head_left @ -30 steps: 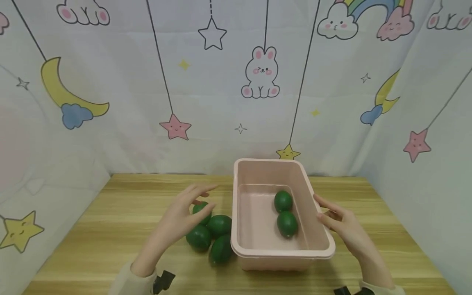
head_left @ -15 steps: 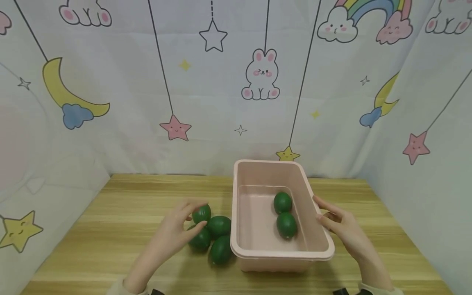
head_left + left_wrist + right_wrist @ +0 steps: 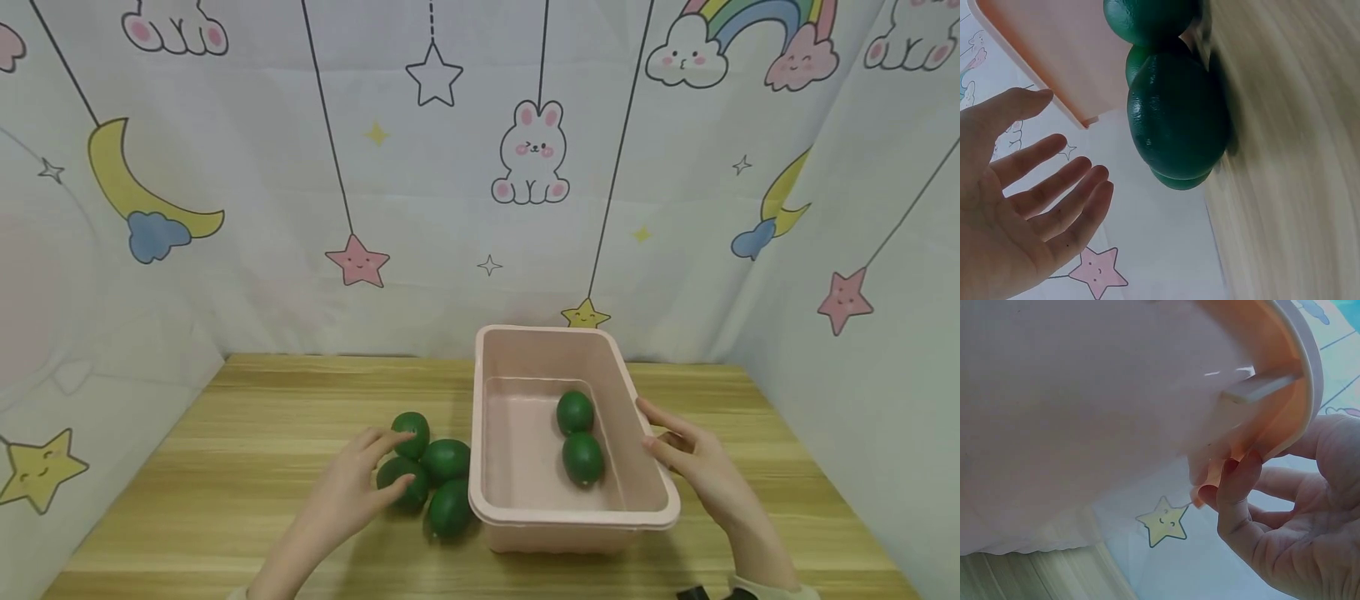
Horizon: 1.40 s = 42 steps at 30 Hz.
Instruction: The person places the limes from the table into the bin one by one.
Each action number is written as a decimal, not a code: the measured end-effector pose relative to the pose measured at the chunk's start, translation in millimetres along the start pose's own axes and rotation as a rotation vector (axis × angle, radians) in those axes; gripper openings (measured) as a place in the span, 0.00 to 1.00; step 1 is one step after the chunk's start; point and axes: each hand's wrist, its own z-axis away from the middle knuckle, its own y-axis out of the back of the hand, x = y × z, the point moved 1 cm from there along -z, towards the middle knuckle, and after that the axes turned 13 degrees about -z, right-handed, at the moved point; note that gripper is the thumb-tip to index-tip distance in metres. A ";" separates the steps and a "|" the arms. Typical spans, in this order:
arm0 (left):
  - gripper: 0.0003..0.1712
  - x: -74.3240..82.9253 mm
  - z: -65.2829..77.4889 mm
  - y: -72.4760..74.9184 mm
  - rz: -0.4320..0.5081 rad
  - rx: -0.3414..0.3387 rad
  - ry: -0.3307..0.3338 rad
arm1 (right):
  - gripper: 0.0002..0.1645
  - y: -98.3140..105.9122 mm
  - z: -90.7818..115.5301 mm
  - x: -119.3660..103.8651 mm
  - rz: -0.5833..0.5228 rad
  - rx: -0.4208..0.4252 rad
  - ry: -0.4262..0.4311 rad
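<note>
My left hand (image 3: 347, 482) reaches over a cluster of several glossy dark green oval fruits (image 3: 446, 460) on the table. Thumb and fingers are spread beside the nearest fruit (image 3: 397, 473), with nothing in the hand. In the left wrist view the left palm (image 3: 1004, 231) faces a large green fruit (image 3: 1175, 119), a gap between them. A pale pink plastic bin (image 3: 573, 518) stands right of the cluster, holding two more green fruits (image 3: 582, 457). My right hand (image 3: 708, 473) grips the bin's right rim; in the right wrist view, curled fingers (image 3: 1238, 487) meet the rim's underside.
The wooden table (image 3: 262, 442) ends at the back against a white cloth (image 3: 420, 183) printed with stars, moons and rabbits. More of this cloth hangs on both sides. The bin's left wall stands close against the fruit cluster.
My left hand has come down and toward me, from over the far fruit to the nearer left one. The right hand and the bin have stayed in place.
</note>
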 end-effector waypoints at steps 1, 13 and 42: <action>0.28 -0.4 0.4 -0.5 -0.006 0.001 0.001 | 0.34 0.1 0.0 0.3 -0.001 0.000 0.000; 0.29 -10.2 6.7 -6.0 0.020 -0.059 0.106 | 0.34 0.6 -1.4 1.6 -0.002 -0.004 -0.005; 0.38 -14.4 8.1 -26.4 0.044 -0.252 0.245 | 0.34 -0.2 -1.2 0.0 -0.013 -0.021 -0.012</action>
